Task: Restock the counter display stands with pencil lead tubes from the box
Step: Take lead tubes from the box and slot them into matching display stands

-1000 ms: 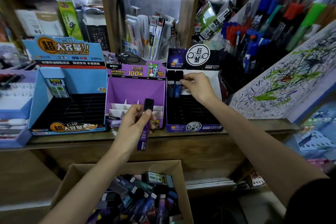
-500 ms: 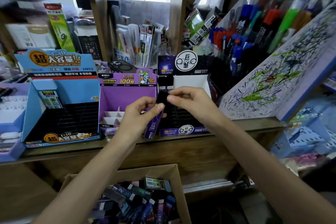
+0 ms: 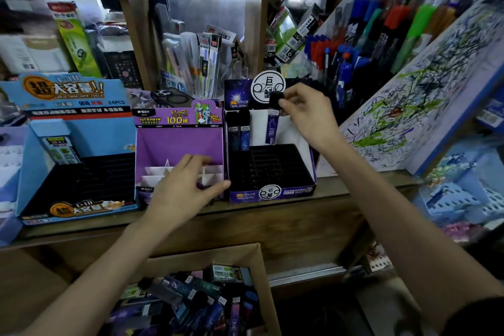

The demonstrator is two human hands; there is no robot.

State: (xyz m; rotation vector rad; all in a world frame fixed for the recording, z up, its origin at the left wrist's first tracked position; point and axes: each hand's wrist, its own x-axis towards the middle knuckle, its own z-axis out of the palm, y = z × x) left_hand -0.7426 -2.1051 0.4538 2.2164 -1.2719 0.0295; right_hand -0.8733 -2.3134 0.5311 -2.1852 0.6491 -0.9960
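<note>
My right hand (image 3: 308,114) pinches the black cap of a purple lead tube (image 3: 272,125) and holds it upright over the back row of the dark blue display stand (image 3: 272,191). Two tubes (image 3: 240,131) stand at that row's left end. My left hand (image 3: 185,188) hovers empty, fingers relaxed, in front of the purple stand (image 3: 177,136). A light blue stand (image 3: 71,144) with one tube in it sits to the left. The cardboard box (image 3: 259,267) below the counter holds several loose tubes.
The stands sit on a wooden counter (image 3: 341,191). A scribbled test board (image 3: 409,117) leans at the right. Racks of pens (image 3: 354,57) and packaged stationery fill the shelves behind. A phone (image 3: 169,95) lies behind the purple stand.
The purple tube passed from my left hand to my right hand, which lifted it up over the dark blue stand. My left hand, now empty, dropped toward the purple stand.
</note>
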